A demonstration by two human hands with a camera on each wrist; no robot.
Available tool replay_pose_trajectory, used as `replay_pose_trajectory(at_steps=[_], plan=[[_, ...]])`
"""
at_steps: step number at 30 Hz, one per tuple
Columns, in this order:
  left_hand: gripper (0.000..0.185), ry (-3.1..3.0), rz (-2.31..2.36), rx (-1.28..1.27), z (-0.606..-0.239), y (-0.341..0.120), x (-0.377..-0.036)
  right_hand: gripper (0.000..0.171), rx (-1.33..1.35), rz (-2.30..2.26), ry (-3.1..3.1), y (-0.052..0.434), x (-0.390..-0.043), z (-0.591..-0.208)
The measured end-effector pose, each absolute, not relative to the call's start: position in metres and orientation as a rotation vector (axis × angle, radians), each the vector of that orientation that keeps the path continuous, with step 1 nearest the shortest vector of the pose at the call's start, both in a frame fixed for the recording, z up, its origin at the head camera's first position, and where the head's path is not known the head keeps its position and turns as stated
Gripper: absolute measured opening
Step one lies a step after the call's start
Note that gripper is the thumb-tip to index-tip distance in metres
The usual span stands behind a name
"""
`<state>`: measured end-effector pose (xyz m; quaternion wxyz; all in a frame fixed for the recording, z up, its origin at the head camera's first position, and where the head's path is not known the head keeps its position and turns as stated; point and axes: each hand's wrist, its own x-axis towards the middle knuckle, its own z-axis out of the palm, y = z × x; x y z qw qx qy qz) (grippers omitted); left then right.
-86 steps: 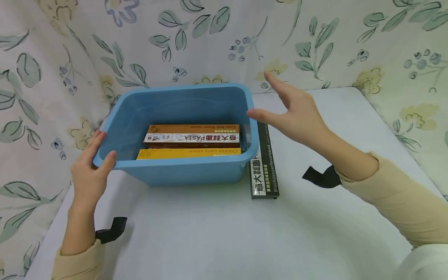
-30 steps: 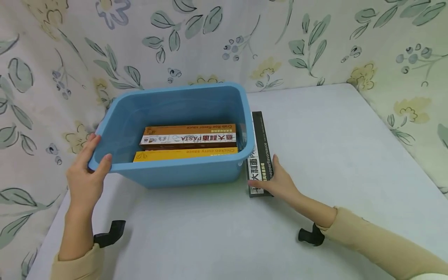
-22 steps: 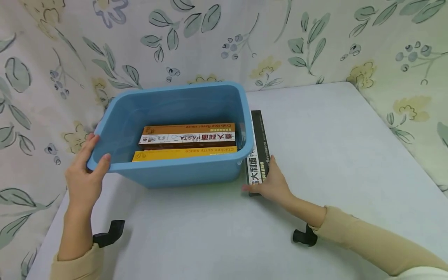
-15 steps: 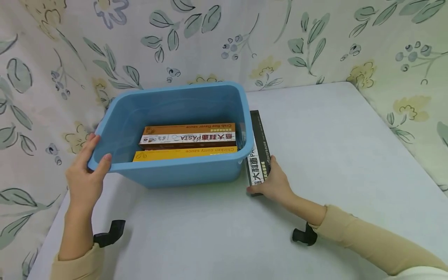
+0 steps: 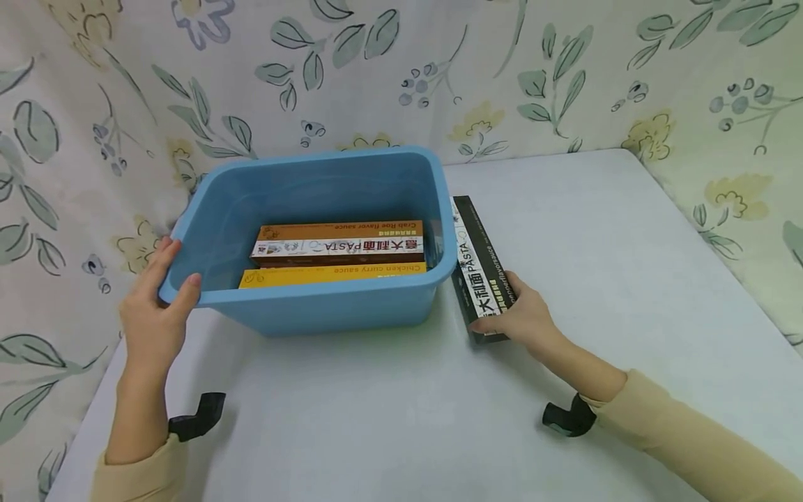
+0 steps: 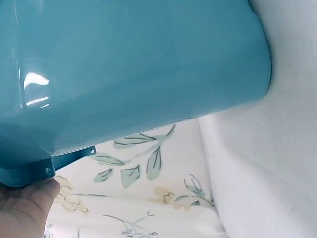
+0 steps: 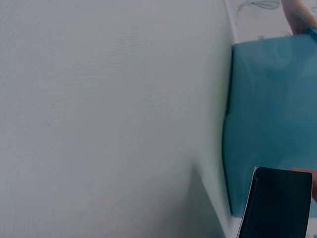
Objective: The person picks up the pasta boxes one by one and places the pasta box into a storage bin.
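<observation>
A blue plastic tub [image 5: 339, 307] stands on the white table, with an orange-brown pasta box [image 5: 339, 240] and a yellow pasta box [image 5: 332, 276] lying inside. My left hand [image 5: 153, 314] grips its left rim, thumb on top; in the left wrist view the fingers [image 6: 37, 201] reach under the rim's edge. My right hand [image 5: 523, 314] holds the near end of a black pasta box [image 5: 479, 279], thumb on one side and fingers on the other. That box slants beside the tub's right wall. In the right wrist view its dark end [image 7: 277, 203] shows before the tub.
A floral curtain [image 5: 477, 77] hangs behind and to the left of the table. White tabletop [image 5: 596, 230] extends right of the black box and in front of the tub. Black wrist mounts [image 5: 197, 418] jut from both sleeves.
The right hand came down from beside the tub's rim and took hold of the black pasta box. Its near end has since shifted right, away from the tub. The left hand stays on the rim.
</observation>
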<state>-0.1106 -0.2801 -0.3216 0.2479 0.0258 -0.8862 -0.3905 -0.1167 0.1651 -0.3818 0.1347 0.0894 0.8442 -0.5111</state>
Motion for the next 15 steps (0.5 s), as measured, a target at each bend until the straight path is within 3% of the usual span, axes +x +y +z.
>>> replay_pose_trajectory(at_steps=[15], plan=[[0.054, -2.418, -1.065, 0.073, -0.321, -0.279, -0.111, 0.118, 0.189, -1.514, 2.458, 0.19, -0.113, -0.365]])
